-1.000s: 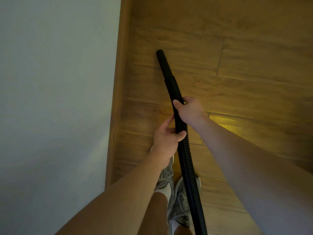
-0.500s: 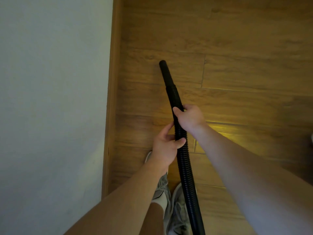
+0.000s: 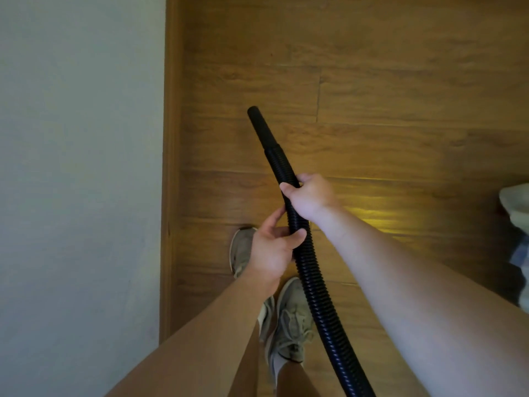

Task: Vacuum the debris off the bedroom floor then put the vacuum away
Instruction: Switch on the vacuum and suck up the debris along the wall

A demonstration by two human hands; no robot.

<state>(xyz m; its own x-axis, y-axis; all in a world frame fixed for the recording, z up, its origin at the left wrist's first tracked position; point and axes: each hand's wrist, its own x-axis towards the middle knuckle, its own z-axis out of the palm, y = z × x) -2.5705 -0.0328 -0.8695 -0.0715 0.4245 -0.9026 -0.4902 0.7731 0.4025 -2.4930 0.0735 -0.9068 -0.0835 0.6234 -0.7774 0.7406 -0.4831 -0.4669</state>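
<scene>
A black ribbed vacuum hose [image 3: 315, 287] runs from the bottom edge up the middle of the view and ends in a smooth black nozzle [image 3: 262, 127] over the wooden floor [image 3: 386, 90]. My right hand [image 3: 310, 197] grips the hose higher up, thumb wrapped over its left side. Just below it, my left hand [image 3: 273, 250] holds the hose from the left with fingers and thumb curled round it. The vacuum's body is out of view, and I see no debris on the floor.
A pale wall [image 3: 80, 167] with a wooden skirting board [image 3: 170, 167] fills the left side. My grey shoes [image 3: 292, 319] stand on the floor beneath the hose. Some pale fabric [image 3: 516, 207] shows at the right edge.
The view has shifted so the nozzle sits lower in the frame and farther from the skirting. My left foot has stepped forward. Both hands keep the same hold on the hose.
</scene>
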